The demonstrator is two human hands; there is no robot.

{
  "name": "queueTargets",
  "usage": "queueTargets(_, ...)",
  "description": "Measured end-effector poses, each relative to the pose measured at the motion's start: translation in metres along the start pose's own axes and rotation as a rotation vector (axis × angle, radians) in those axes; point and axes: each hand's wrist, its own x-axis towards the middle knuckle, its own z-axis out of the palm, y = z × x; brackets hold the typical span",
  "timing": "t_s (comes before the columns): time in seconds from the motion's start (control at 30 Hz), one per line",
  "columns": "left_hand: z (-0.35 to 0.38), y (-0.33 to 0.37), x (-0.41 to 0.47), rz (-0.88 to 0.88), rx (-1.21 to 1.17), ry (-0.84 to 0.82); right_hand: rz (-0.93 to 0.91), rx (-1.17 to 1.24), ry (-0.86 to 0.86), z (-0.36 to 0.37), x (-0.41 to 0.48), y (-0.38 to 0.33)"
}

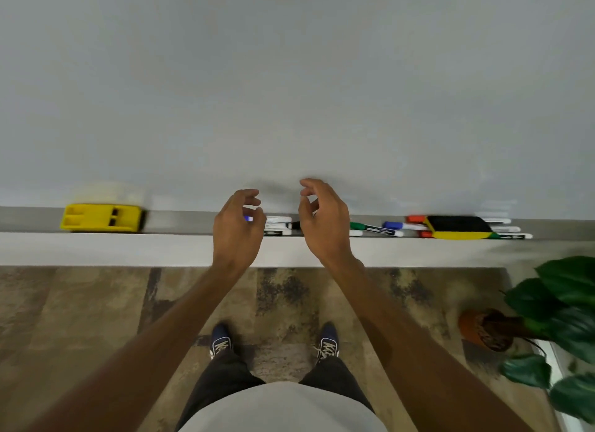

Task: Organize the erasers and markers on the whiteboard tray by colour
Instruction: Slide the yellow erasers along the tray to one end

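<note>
A yellow eraser (103, 218) lies on the whiteboard tray (180, 222) at the left. Far to the right a second eraser (458, 228), yellow with black felt up, rests on top of red (415, 219), blue (394, 225) and green (375, 228) markers. Between my hands lie black-capped markers (278, 227). A blue cap (248, 219) shows behind the fingers of my left hand (236, 230). That hand hovers over the tray with curled, parted fingers and holds nothing. My right hand (323, 225) is beside it, fingers loosely curled, empty.
The whiteboard (289, 93) fills the upper view. Below the tray's white front ledge (128, 249) is a patterned floor with my shoes. A potted plant (547, 319) stands at the lower right, close to the tray's right end.
</note>
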Motion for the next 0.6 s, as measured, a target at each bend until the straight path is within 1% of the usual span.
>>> queueTargets(0.27,0.103,0.058,-0.027,-0.005,-0.040,-0.135,0.058,-0.019,0.102,-0.094,0.012,0.085)
queueTargets(0.43,0.158,0.084,-0.046,-0.041,-0.083,-0.218,0.146,-0.029,0.161,-0.147,0.015,0.135)
queueTargets(0.53,0.193,0.101,-0.057,-0.111,-0.119,-0.317,0.211,-0.044,0.227,-0.179,0.016,0.167)
queueTargets(0.6,0.217,0.111,-0.065,-0.147,-0.121,-0.426,0.270,-0.079,0.249,-0.202,0.016,0.190)
